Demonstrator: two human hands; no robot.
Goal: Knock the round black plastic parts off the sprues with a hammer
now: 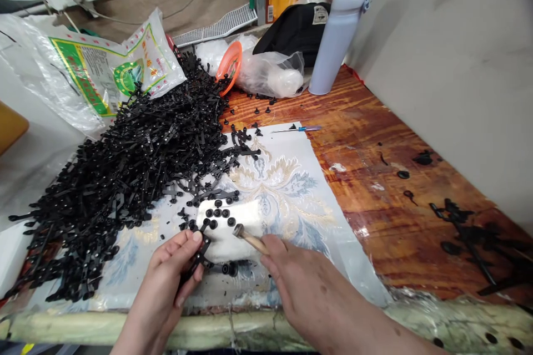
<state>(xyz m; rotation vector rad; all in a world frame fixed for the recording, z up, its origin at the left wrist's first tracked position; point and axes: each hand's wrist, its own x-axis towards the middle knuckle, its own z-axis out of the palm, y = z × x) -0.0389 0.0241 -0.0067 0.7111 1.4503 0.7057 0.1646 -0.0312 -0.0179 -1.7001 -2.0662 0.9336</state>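
Note:
My left hand [175,266] is closed on a black plastic part [202,247], pinched between thumb and fingers. My right hand [295,277] is wrapped round a wooden-handled tool [252,240] with a short dark metal end, which points left over a white block [245,216]. On the block's left side sit several small round black pieces [217,212]. Another black part with a round end [229,269] lies at the block's near edge. Beyond my left hand spreads a large heap of black plastic parts [154,138].
A patterned cloth [283,177] covers part of the wooden table [353,166]. At the back stand a pale blue bottle [339,39], an orange bowl [230,66] and a printed plastic bag [120,66]. A thin screwdriver [308,128] lies behind; black scraps [458,222] lie right.

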